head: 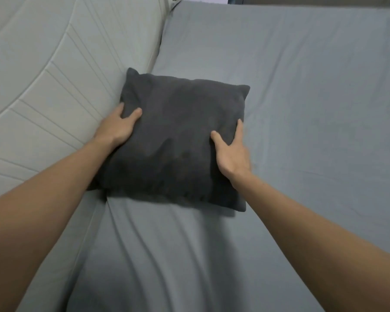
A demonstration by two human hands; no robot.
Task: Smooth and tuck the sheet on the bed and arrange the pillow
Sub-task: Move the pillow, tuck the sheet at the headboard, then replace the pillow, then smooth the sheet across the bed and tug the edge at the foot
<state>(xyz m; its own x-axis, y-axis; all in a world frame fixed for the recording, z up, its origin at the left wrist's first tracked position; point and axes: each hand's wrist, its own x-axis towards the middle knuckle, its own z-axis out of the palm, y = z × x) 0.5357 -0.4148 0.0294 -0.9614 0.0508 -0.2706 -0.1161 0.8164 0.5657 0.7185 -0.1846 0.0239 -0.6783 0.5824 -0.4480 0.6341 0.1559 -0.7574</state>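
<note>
Head view gave me both bare arms reaching forward over the bed. My left hand point(119, 129) gripped the left edge of the dark charcoal square fabric pillow point(178, 136), thumb on its top face and the other fingers wrapped behind the edge, against the pale padding there. My right hand point(232, 152) held the right edge the same way: thumb pressed into the top face, index finger laid straight along the side, and I could not see the remaining fingers, which sat under or behind the edge. The pillow lay on the grey cotton fitted sheet point(302, 109), at the left edge of the bed, its left side touching the light grey quilted mattress panel point(43, 70) that rose alongside. Its near right corner looked slightly blurred. Beyond the pillow, toward the far edge of the bed, the sheet lay mostly flat with faint creases. Nearer to me it carried several long folds running from under the pillow's near edge down toward the near edge of the bed.
</note>
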